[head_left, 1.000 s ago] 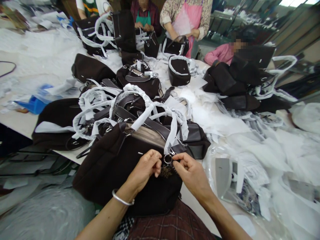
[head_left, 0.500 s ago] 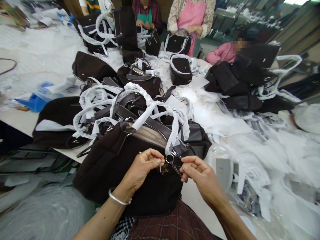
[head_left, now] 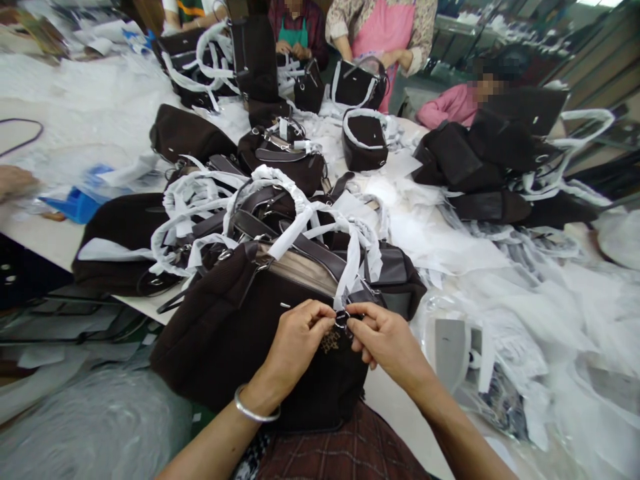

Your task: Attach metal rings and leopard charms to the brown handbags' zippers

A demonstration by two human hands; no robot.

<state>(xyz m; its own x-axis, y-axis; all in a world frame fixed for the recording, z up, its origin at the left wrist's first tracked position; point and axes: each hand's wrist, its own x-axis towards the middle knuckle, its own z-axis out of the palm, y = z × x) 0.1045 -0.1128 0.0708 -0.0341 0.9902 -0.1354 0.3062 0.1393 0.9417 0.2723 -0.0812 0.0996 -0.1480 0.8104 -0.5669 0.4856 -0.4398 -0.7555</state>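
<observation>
A dark brown handbag [head_left: 220, 340] stands upright right in front of me, its top open on a beige lining and its handles wrapped in white paper. At its upper right side is a small metal ring [head_left: 342, 319]. My left hand [head_left: 295, 343] pinches the ring's left edge between thumb and forefinger. From the right, my right hand [head_left: 387, 343] is closed in a pinch on the ring's other edge. The fingertips of both hands nearly meet, and they partly hide the ring. A gold printed emblem [head_left: 331, 343] shows on the bag just below.
More brown bags [head_left: 285, 163] with wrapped handles crowd the table behind. White wrapping sheets [head_left: 465, 247] spread to the right, and a blue plastic piece [head_left: 77, 203] lies at left. Several people are across the table, one in a pink apron [head_left: 385, 33]. Another person's hand [head_left: 15, 181] shows at the left edge.
My right hand has moved left from the braided cord to the ring, closing the gap between my hands. Another person's hand has appeared at the left edge.
</observation>
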